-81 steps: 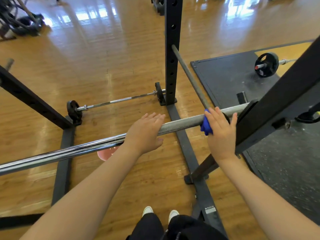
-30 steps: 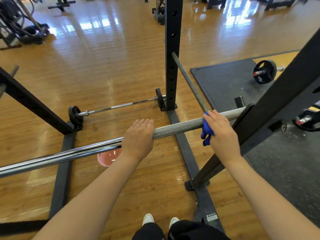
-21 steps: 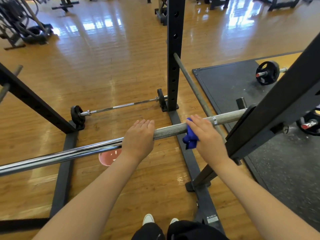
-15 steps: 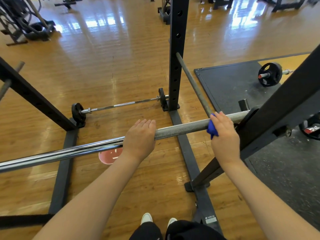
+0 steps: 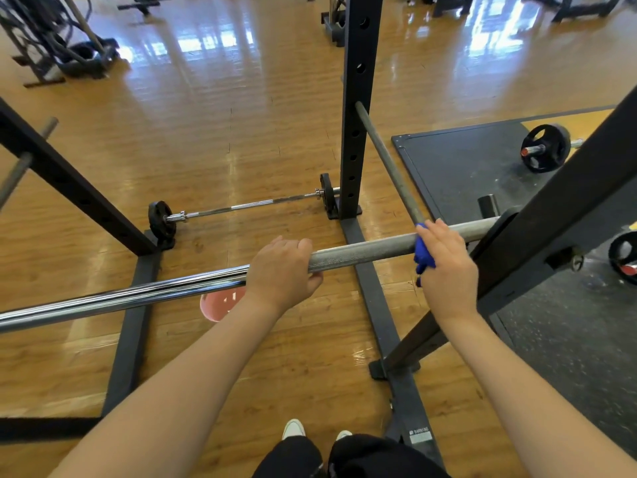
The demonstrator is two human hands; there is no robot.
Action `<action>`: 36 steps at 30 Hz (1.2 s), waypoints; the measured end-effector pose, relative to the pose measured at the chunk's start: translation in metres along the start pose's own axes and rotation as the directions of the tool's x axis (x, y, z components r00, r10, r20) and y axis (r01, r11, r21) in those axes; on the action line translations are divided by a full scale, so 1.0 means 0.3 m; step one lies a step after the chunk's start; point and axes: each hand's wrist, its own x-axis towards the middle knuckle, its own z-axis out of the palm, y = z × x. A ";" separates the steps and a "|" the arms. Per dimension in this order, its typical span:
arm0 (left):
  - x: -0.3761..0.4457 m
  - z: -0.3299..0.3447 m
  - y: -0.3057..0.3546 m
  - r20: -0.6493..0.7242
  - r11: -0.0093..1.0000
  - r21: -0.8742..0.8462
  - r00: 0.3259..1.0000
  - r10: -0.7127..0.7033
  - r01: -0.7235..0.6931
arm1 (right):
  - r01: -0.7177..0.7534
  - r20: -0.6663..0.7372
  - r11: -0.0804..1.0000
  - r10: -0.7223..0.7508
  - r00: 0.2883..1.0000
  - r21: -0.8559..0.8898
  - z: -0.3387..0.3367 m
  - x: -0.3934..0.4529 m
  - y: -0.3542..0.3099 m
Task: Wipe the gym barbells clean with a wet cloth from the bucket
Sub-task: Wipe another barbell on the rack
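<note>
The barbell (image 5: 362, 252) lies across the black rack (image 5: 551, 215) in front of you. Your right hand (image 5: 448, 270) clamps a blue cloth (image 5: 422, 253) around the bar beside the rack's right upright. Your left hand (image 5: 281, 270) curls over the bar, well apart. A pink bucket (image 5: 215, 305) sits on the floor beneath.

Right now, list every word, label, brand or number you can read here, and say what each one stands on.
Label on the base rail of the black rack, near the shoes: a line of dark capitals on white, too small and blurred to read.
Red end cap of the barbell on the dark mat: no legible marking.
Pink bucket under the racked bar: pale marks inside, not readable as text.
Nothing else carries readable text.
</note>
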 end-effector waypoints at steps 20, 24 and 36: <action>0.079 -0.060 -0.007 0.444 0.997 0.017 0.893 -0.071 0.071 | 0.157 0.134 0.987 -0.160 0.978 0.028 0.018 -0.039 -0.118; 0.066 -0.030 -0.011 0.361 1.000 0.002 0.932 -0.011 0.011 | -0.039 -0.024 0.996 0.037 0.999 -0.077 -0.002 -0.001 -0.027; 0.055 -0.023 -0.012 0.331 1.000 0.009 0.944 -0.009 0.006 | 0.091 -0.021 0.992 -0.093 0.995 -0.092 -0.016 0.002 0.028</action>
